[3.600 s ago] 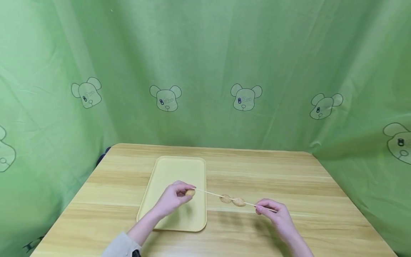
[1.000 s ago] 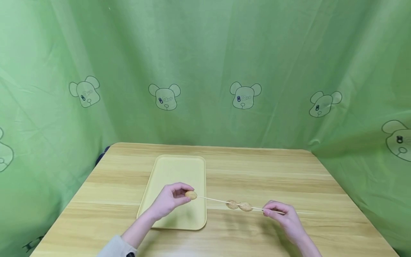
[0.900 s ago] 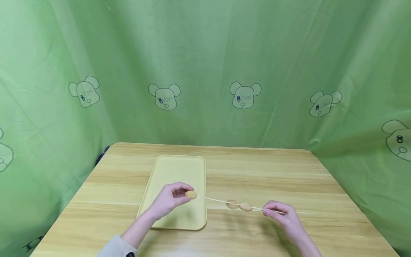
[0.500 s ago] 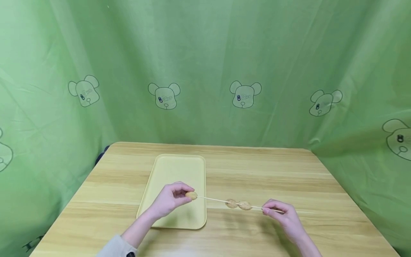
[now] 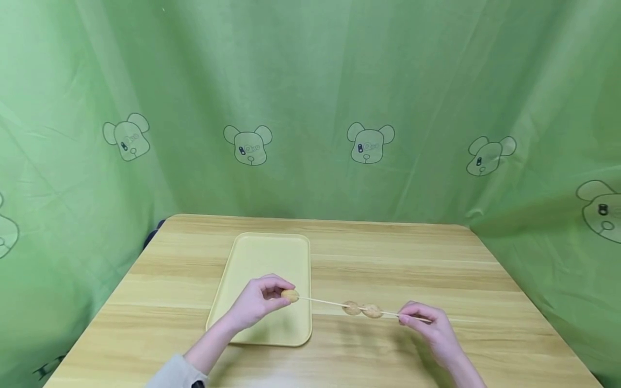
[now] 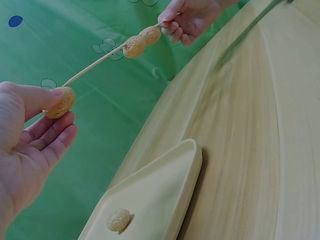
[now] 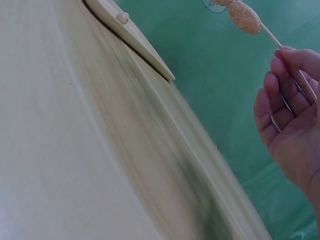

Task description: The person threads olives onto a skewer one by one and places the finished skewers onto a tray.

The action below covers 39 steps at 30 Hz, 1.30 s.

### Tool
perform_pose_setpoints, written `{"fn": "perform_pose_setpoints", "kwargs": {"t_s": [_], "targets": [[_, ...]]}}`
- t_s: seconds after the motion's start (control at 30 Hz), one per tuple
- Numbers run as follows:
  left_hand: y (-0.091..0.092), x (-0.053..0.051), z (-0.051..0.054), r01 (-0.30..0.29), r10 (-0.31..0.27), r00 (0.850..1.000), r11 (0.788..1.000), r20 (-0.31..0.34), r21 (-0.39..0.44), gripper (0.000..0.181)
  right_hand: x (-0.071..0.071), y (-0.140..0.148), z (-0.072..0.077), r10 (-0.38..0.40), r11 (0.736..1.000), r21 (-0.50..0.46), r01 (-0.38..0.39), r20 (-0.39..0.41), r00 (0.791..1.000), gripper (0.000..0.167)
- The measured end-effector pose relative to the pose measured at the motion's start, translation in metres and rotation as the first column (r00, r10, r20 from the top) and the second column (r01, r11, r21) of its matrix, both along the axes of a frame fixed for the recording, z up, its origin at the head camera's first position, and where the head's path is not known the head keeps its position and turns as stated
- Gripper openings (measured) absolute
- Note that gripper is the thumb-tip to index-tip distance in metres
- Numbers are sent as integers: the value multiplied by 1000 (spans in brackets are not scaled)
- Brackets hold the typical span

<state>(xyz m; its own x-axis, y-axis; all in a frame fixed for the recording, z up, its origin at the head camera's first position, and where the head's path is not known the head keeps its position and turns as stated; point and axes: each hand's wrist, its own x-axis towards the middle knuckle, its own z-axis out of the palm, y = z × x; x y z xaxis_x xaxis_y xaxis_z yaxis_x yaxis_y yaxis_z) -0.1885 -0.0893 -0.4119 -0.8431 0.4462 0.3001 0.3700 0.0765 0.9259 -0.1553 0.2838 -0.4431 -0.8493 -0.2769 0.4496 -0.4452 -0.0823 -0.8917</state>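
Wooden skewer, one, thin and pale, held in the air above the bench, running from the left hand over the tray to the right hand, its right end slightly nearer. Pinched ball, brown and wrinkled, between thumb and fingers of the left hand, at the skewer's left end; the skewer meets it, though how deep it enters cannot be told. Left skewered ball and right skewered ball, both brown, threaded close together, nearer the right hand than the left and just short of its fingertips. Right hand: grasping the skewer near its right end with thumb and fingers. Tray: pale yellow, rounded corners, left of centre on the bench. Tray ball, one, lying on the tray, visible in the left wrist view. Backdrop: green curtain printed with bear heads. Compared with the earliest frame: the pinched ball, then just below the skewer's tip, is now in line with it; the right hand and both threaded balls sit slightly farther right.
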Motion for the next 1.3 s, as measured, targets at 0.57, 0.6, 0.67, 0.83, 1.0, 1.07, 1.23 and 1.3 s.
{"fn": "perform_pose_setpoints", "kwargs": {"t_s": [0.57, 0.6, 0.67, 0.83, 1.0, 1.07, 1.23, 1.3], "targets": [[0, 0, -2, -16, 13, 998, 998, -57, -53, 28, -1, -2, -2, -45, 998, 46, 46, -29, 999, 25], [0, 0, -2, -19, 15, 998, 998, -66, -58, 28, -1, -2, -2, -51, 997, 53, 53, -37, 998, 25], [0, 0, -2, -24, 19, 997, 998, -79, -65, 28, -1, -3, -1, -61, 996, 68, 65, -50, 997, 25], [0, 2, 0, -22, 16, 996, 997, -85, -76, 29, -2, -3, -2, -51, 996, 76, 56, -62, 997, 23], [1, 3, 2, -28, 25, 998, 997, -49, -78, 33, -3, -5, -3, -47, 996, 77, 52, -70, 996, 26], [2, 4, 2, -44, 43, 999, 996, -12, -78, 32, -3, -6, -3, -55, 995, 83, 61, -77, 996, 27], [3, 4, 3, -68, 72, 996, 996, 60, -60, 24, -4, -9, -1, -76, 993, 82, 82, -74, 994, 27], [3, 4, 4, -66, 69, 996, 997, 62, -49, 22, -4, -9, -1, -78, 993, 81, 84, -65, 995, 26]]}}
